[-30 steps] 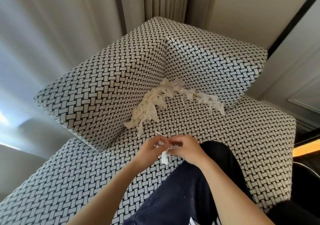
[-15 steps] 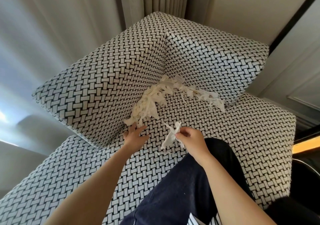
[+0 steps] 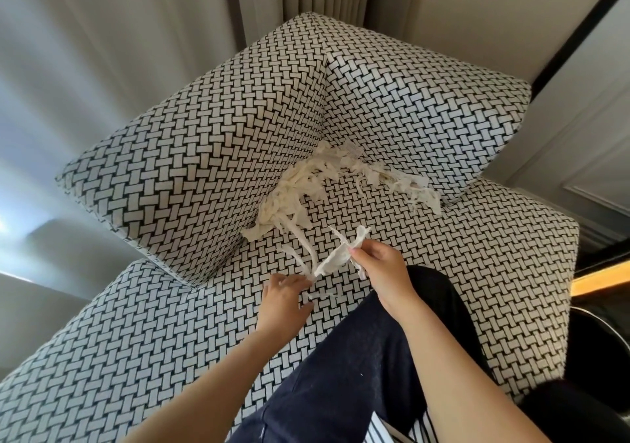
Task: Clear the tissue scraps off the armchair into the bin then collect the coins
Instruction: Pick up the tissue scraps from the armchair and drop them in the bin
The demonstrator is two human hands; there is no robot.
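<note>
Your left hand (image 3: 284, 301) hovers low over the armchair seat (image 3: 143, 340), fingers loosely spread and curled, their tips touching the lower end of a long tissue strip (image 3: 300, 255) that trails back up toward the pile. A short scrap (image 3: 320, 295) lies flat on the seat just right of those fingertips. Whether the left hand has closed on the strip you cannot tell from here.

Beyond both hands, the main heap of tissue scraps (image 3: 300, 187) sits in the inner corner of the seat, banked against the left back cushion (image 3: 204, 136) and spreading rightward along the foot of the right back cushion (image 3: 426, 102).

Your right hand (image 3: 381, 269) is raised just right of the left, thumb and fingers pinched on a bunch of torn tissue (image 3: 341, 258); the bunch sticks up above the fingertips and hangs down-left until it nearly meets the left hand. Your knee in dark trousers (image 3: 358, 374) rests on the seat beneath the right wrist.
</note>
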